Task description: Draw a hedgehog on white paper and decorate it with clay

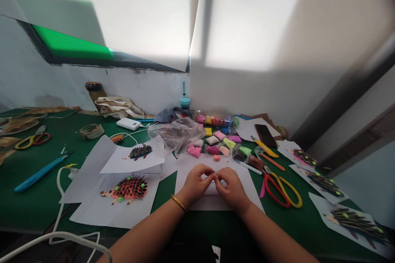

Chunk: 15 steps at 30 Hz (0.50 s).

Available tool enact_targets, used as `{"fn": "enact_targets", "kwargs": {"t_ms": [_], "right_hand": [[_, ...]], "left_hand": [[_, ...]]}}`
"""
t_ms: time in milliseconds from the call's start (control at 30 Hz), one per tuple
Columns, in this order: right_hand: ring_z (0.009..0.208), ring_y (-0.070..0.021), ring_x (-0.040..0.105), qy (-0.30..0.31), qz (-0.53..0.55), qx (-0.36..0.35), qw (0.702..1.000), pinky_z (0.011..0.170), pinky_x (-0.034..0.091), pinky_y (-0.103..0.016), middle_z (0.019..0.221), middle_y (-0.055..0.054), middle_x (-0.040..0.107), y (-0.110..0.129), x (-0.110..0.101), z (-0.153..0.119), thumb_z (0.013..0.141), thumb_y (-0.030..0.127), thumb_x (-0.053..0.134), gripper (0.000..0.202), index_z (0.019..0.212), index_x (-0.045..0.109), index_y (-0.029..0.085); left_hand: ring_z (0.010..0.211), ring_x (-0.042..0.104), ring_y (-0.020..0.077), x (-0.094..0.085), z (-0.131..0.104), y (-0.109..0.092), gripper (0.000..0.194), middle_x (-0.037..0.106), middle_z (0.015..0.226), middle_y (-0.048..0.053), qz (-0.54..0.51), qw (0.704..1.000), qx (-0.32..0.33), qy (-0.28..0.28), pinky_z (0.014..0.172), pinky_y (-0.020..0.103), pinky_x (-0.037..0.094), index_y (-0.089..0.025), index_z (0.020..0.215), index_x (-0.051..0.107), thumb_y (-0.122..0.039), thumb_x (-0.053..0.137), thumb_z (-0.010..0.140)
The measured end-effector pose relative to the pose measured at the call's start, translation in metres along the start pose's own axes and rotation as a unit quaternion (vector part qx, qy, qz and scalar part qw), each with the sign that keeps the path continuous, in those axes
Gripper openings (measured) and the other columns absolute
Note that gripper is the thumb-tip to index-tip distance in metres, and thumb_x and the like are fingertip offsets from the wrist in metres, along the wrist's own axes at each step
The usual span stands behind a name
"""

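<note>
My left hand (197, 183) and my right hand (232, 187) meet over a white sheet of paper (250, 178), thumbs and fingers pinched together. Whatever small thing sits between the fingertips is too hidden to make out. A gold bangle (179, 203) circles my left wrist. Just beyond my hands, a small orange lump of clay (217, 157) rests on the sheet. Behind it lie several small packets of coloured clay, among them a pink packet (194, 151) and a yellow-green packet (229, 143). A white pen (248, 167) lies at the sheet's right edge.
Red-and-yellow scissors (288, 191), a yellow cutter (266, 148) and a phone (266, 135) lie to the right. Leftward are a hedgehog picture (126, 190), a blue cutter (40, 174) and a white cable (60, 191). Hedgehog sheets (352, 224) line the right edge.
</note>
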State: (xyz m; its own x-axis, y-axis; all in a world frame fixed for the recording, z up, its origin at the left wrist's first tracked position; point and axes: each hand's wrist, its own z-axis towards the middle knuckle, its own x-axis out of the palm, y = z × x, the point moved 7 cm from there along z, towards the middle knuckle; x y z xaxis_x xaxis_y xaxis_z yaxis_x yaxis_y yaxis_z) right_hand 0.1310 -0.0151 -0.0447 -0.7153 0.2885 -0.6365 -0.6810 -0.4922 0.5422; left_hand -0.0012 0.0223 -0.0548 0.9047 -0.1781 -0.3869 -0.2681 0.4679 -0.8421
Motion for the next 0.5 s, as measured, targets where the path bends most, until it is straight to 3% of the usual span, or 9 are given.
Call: {"fn": "enact_targets", "kwargs": {"t_ms": [133, 300, 500], "right_hand": [[0.083, -0.0214, 0.059, -0.019, 0.010, 0.015, 1.000, 0.079, 0.042, -0.037, 0.082, -0.003, 0.066, -0.004, -0.001, -0.001, 0.086, 0.025, 0.059, 0.005, 0.086, 0.063, 0.022], [0.090, -0.0239, 0.062, -0.055, 0.031, 0.008, 0.998, 0.084, 0.045, -0.041, 0.094, -0.006, 0.067, -0.007, -0.003, -0.004, 0.083, 0.029, 0.064, 0.031, 0.113, 0.058, 0.023], [0.086, -0.0216, 0.062, -0.032, 0.039, -0.009, 0.999, 0.082, 0.045, -0.037, 0.088, -0.003, 0.068, -0.003, -0.002, -0.002, 0.086, 0.030, 0.064, 0.018, 0.104, 0.064, 0.024]], "left_hand": [[0.079, 0.062, 0.0169, -0.001, 0.001, 0.003, 0.012, 0.068, 0.081, 0.002, -0.035, 0.999, -0.038, -0.008, 0.074, 0.029, 0.049, -0.019, 0.081, 0.068, -0.031, 0.067, 0.082], [0.073, 0.058, 0.0151, 0.001, 0.001, 0.010, 0.019, 0.062, 0.077, 0.000, -0.097, 0.992, -0.085, -0.011, 0.068, 0.027, 0.048, -0.018, 0.082, 0.061, -0.035, 0.069, 0.079], [0.074, 0.060, 0.0151, 0.007, 0.000, 0.014, 0.031, 0.060, 0.075, -0.001, -0.176, 0.979, -0.101, 0.009, 0.067, 0.026, 0.048, -0.019, 0.100, 0.056, -0.034, 0.070, 0.077]]}}
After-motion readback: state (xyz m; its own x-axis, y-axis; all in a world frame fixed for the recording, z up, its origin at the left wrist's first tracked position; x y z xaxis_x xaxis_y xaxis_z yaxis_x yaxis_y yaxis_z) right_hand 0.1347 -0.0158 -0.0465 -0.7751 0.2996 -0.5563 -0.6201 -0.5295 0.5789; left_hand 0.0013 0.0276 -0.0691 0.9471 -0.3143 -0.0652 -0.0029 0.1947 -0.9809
